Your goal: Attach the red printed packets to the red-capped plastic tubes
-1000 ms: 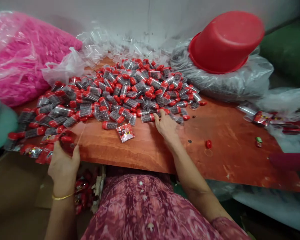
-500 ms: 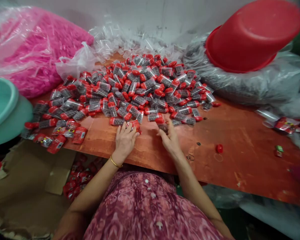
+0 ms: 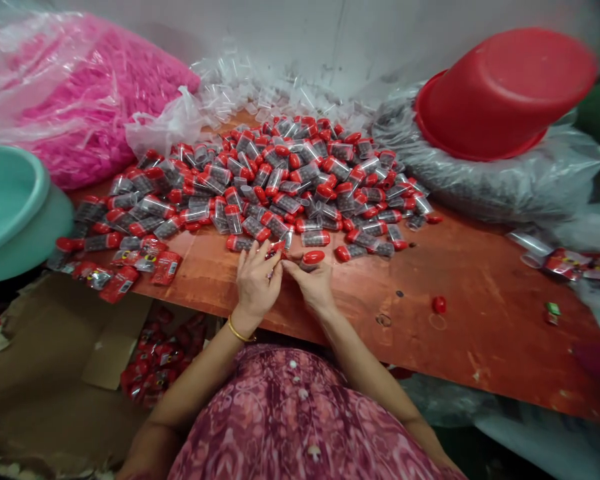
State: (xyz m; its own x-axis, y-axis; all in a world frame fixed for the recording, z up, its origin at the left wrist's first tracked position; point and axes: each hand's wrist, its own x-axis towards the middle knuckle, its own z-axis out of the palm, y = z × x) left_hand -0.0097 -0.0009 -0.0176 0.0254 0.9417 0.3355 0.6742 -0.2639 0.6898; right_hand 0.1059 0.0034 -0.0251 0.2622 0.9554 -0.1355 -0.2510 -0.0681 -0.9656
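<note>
**Two bare hands met in front of the heap**

From where I stood, a heap [image 3: 280, 180] of red-capped tubes spread over the table [image 3: 360, 327]. At its far left sat a teal basin [image 3: 43, 187]. A pink bag [image 3: 100, 87] slumped behind the heap's left end. In front of that same end, lower than the heap, I could see a carton [image 3: 35, 380]; loose red packets [image 3: 125, 280] lay just beside the heap there, and more packets showed below it. A white bag [image 3: 167, 123] stood against the heap's back left.

The left hand [image 3: 260, 280], a gold bracelet [image 3: 240, 330] at its wrist, was at the heap's front edge, fingers and thumb closed on a packet [image 3: 276, 248] they mostly hid. Clear tubes [image 3: 290, 97] were piled behind the heap. Close by the left hand, also in front of the heap, the right hand [image 3: 313, 280] grasped a capped tube [image 3: 313, 257]; only its red cap end showed plainly to me.

Right of the heap and nearer the person lay a loose cap [image 3: 439, 305]. Behind the heap's right end was a grey bag [image 3: 480, 193], an upturned red bucket [image 3: 505, 93] on it. Well right of the heap I noticed a small green-topped piece [image 3: 552, 312] and some shiny wrappers [image 3: 567, 263].
</note>
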